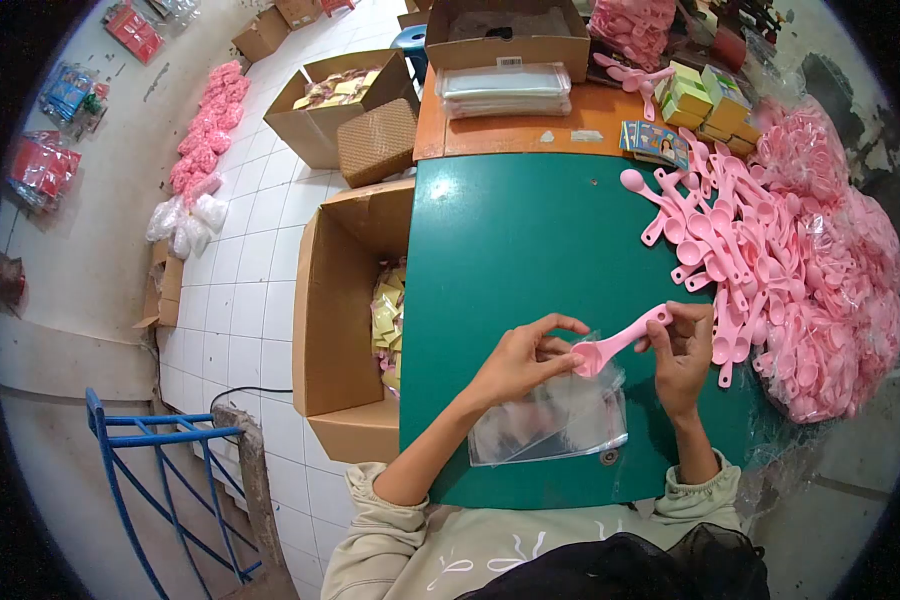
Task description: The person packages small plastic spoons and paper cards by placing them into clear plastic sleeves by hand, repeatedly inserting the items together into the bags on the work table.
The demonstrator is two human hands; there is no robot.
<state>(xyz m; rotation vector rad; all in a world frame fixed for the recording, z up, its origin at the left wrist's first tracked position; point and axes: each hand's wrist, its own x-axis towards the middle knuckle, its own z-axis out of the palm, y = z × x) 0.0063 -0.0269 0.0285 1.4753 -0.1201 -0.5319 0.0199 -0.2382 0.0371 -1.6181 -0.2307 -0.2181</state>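
Pink plastic spoon (618, 343) is held above the near half of the green-topped bench (515, 250), toward its right edge, handle inclined to the right. My right hand (682, 355) pinches the handle end. My left hand (525, 362), fingers partly curled, touches the bowl; I cannot tell how firmly it grips. Clear plastic bags (555, 432) lie beneath, by the near edge. Loose pink spoons (715, 235) are piled along the right edge. One open cardboard box (342, 310) stands beside the left edge.

Your spoon (622, 339) looks smooth, glossy plastic; your bags (560, 428), shiny film; your tabletop (520, 240), smooth; your box (342, 300), matt cardboard; your sleeves (382, 512), cloth.
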